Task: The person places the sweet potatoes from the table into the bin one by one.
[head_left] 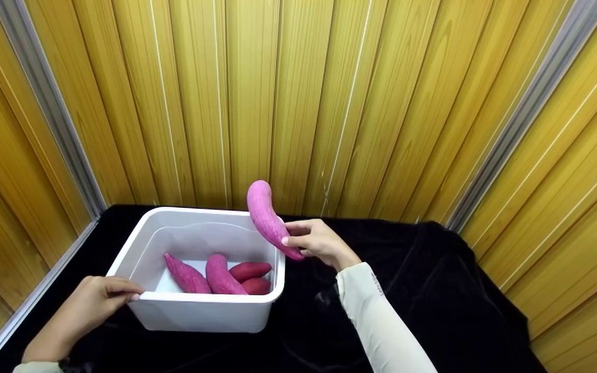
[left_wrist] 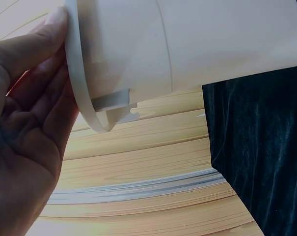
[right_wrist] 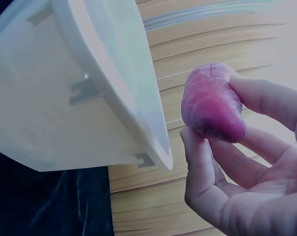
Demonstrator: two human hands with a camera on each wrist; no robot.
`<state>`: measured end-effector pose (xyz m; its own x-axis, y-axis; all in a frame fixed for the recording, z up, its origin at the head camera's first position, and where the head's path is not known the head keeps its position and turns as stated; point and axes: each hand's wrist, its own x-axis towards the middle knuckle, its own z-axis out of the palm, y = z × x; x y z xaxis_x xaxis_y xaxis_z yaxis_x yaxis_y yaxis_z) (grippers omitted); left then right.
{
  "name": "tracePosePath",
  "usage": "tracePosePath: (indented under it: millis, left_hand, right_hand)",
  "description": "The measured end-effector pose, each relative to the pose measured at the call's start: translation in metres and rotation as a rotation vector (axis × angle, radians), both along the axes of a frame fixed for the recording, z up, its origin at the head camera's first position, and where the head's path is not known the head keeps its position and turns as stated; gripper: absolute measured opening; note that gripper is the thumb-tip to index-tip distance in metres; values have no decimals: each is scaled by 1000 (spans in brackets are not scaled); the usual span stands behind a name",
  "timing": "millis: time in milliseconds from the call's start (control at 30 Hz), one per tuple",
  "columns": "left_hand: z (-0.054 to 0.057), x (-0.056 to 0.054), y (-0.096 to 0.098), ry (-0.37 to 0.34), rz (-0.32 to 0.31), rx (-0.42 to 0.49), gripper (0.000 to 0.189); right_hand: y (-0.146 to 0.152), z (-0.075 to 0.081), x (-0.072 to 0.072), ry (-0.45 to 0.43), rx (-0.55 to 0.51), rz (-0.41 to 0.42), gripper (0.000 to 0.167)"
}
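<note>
A white plastic bin (head_left: 202, 314) stands left of centre on the black cloth. At its near left corner my left hand (head_left: 88, 303) pinches the rim between thumb and fingers; the left wrist view shows the thumb on the rim (left_wrist: 75, 64). My right hand (head_left: 324, 244) grips the lower end of a long, curved pink sweet potato (head_left: 265, 212), held tilted over the bin's right rim. The right wrist view shows this sweet potato (right_wrist: 209, 103) end-on between thumb and fingers. Inside the bin lie a pointed sweet potato (head_left: 187, 274), a curved one (head_left: 221, 274) and two redder ones (head_left: 251, 270).
Black cloth (head_left: 381, 321) covers the surface and extends right of the bin. Yellow wood-patterned panels (head_left: 298, 103) rise behind and on both sides, with grey metal strips (head_left: 52, 103) at the corners.
</note>
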<state>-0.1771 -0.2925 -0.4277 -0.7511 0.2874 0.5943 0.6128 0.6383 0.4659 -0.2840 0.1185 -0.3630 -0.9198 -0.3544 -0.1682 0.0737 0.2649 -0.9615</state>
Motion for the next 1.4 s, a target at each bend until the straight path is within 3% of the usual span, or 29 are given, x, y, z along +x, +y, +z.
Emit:
tracePosePath:
  millis: [233,467,1400]
  left_hand:
    - [0,-1,1,14,2,1,24]
    - [2,2,2,-31,21,0,20]
    - [-1,1,1,-2,12,-6,24]
  right_hand:
    - [-9,2,-1,8,10,14,46]
    - [-16,3,-2,14,12,37,45]
    - [-50,5,-2,7,8,105,42]
